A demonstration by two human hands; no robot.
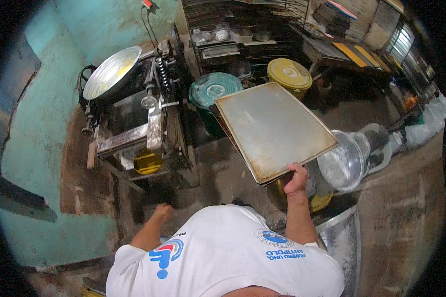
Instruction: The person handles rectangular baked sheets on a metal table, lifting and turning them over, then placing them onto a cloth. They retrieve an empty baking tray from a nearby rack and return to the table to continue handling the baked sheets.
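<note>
My right hand point(296, 180) grips the near edge of flat metal baking trays point(273, 126), its thumb over the top one. At least one darker tray edge shows beneath the upper sheet, which is grey with rusty brown rims. The trays are held out ahead of me, tilted, in front of a green lidded tub and a yellow one. Low at my left side hangs my left hand point(164, 211); its fingers are mostly hidden, and nothing can be made out in it.
A dough-roller-like machine point(160, 85) stands ahead on the left with a metal basin point(113, 72) on it. Behind the trays are the green tub lid point(215, 89) and yellow tub point(290, 72). A rack point(223, 48) stands behind; clear plastic tubs point(342, 159) sit right.
</note>
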